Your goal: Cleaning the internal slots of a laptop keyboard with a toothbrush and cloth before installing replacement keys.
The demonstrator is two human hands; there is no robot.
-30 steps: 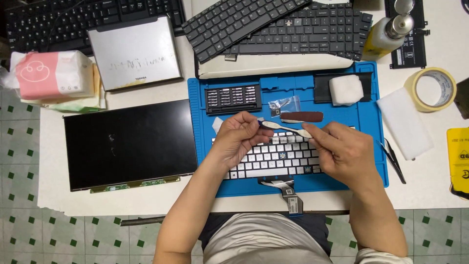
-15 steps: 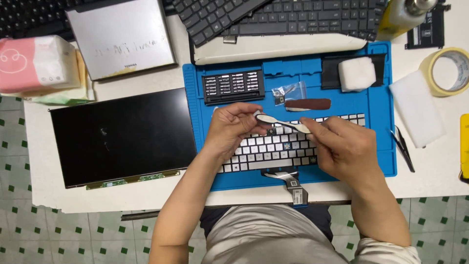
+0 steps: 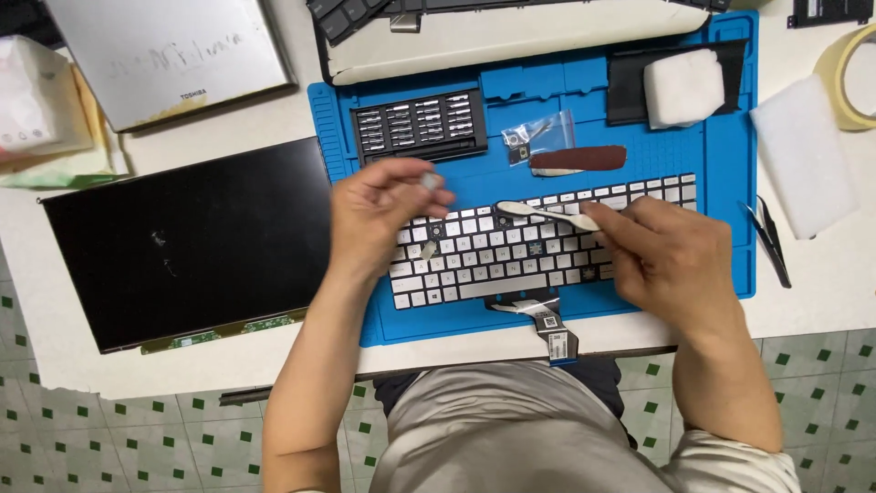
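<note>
A silver-white laptop keyboard lies on a blue work mat. My left hand hovers over the keyboard's left end and pinches a small grey keycap between thumb and fingertips. My right hand rests over the keyboard's right end and grips a white flat pry tool, whose tip points left over the upper key rows. Several dark gaps show where keys are off. A loose keycap lies on the keys under my left hand. A ribbon cable trails off the keyboard's front edge.
A bare black laptop screen panel lies left of the mat. On the mat: a black bit set, a small plastic bag, a brown handle, a white foam block. Tweezers, a foam pad, tape sit right.
My left hand has lifted away from the pry tool's tip toward the left with a keycap pinched in it. The camera has moved closer to the mat.
</note>
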